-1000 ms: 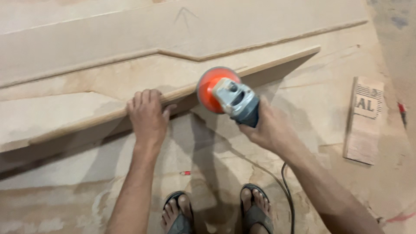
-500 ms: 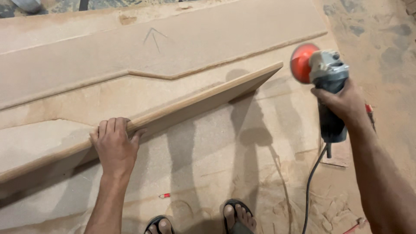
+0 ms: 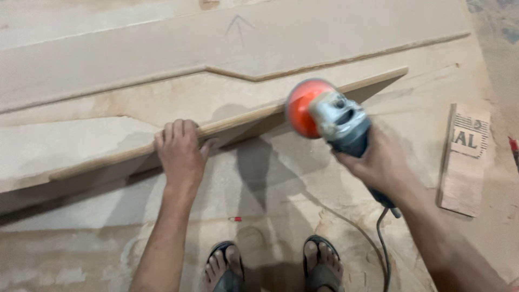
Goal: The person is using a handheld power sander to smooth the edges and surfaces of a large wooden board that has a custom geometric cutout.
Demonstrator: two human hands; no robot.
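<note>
A long tan board (image 3: 97, 141) stands tilted on edge across the dusty floor. My left hand (image 3: 180, 150) grips its upper edge near the middle, fingers curled over the top. My right hand (image 3: 378, 162) holds a grey angle grinder (image 3: 340, 125) by its dark body. Its orange sanding disc (image 3: 301, 108) is blurred and sits against the board's upper edge, right of my left hand. The grinder's black cord (image 3: 383, 254) trails down past my right forearm.
Large flat boards (image 3: 162, 48) with a zigzag cut line and a pencilled arrow lie behind the tilted board. A small wooden block with a printed label (image 3: 464, 159) lies at right. My feet in sandals (image 3: 273, 267) stand below, with a small red bit (image 3: 235, 219) near them.
My right hand swung the grinder back from the far right to the board's upper edge. My left hand kept its grip on the board. The camera view shifted back to the right.
</note>
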